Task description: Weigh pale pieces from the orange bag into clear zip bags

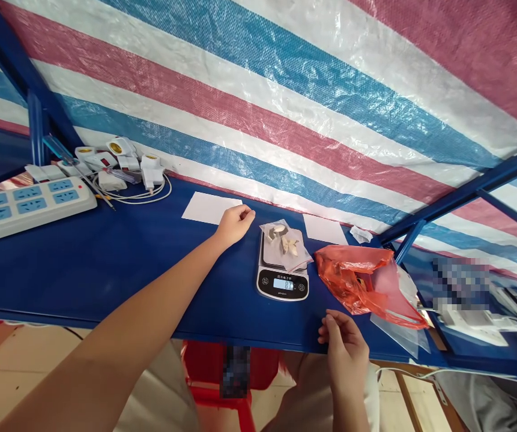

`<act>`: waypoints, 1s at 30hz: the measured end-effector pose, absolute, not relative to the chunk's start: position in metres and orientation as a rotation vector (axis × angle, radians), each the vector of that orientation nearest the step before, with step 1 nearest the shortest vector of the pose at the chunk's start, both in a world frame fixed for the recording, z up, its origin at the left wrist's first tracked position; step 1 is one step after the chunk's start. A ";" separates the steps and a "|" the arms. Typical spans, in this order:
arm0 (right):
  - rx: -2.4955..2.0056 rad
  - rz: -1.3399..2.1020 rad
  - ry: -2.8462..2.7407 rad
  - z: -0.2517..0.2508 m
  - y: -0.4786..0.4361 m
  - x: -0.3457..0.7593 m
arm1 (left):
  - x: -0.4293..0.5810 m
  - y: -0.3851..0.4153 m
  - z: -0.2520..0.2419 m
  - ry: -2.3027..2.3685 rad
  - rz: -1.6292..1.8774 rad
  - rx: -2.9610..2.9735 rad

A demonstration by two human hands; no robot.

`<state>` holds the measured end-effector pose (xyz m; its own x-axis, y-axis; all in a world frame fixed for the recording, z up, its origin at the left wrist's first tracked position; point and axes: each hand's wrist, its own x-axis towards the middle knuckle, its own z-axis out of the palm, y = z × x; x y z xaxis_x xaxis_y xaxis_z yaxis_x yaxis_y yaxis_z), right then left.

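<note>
A white digital scale [280, 290] with a lit display stands on the blue table in front of me. On its pan lies a small clear plastic bag [302, 259] with pale, irregular dried pieces [289, 245] in it; their kind is unclear. My left hand [236, 223] is closed in a loose fist at the right edge of a white paper sheet [206, 207], left of the scale, with nothing visible in it. Near the table's front edge, my right hand [344, 343] has loosely bent fingers, apart and holding nothing visible. Beyond it sits a crumpled red plastic bag [352, 273], its contents mostly hidden.
At the left are a white power strip [33, 201], several lamp sockets [120, 147] and a coiled cable [143, 195]. A second paper sheet [325, 229] lies behind the scale. Flat clear bags [397, 336] overhang the front edge. A striped tarp [258, 108] hangs behind.
</note>
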<state>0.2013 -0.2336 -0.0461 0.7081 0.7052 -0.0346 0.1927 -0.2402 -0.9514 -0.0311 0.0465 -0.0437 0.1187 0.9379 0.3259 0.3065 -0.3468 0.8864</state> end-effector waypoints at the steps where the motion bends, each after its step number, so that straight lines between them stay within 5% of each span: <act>1: -1.790 0.564 -0.706 -0.046 -0.233 0.201 | -0.031 0.047 -0.044 1.213 1.241 1.749; 17: -1.812 0.544 -0.771 -0.040 -0.232 0.197 | -0.031 0.050 -0.049 1.209 1.253 1.749; 23: -2.128 -0.270 -0.832 0.010 -0.208 0.276 | -0.031 0.051 -0.048 1.211 1.238 1.737; 30: -2.277 0.305 -1.555 0.013 -0.149 0.362 | -0.031 0.050 -0.046 1.221 1.227 1.738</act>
<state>0.3624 -0.1487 0.0129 0.3694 0.9289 0.0267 0.8500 -0.3261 -0.4138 -0.0313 0.0501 -0.0463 0.1176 0.9428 0.3119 0.3070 -0.3332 0.8914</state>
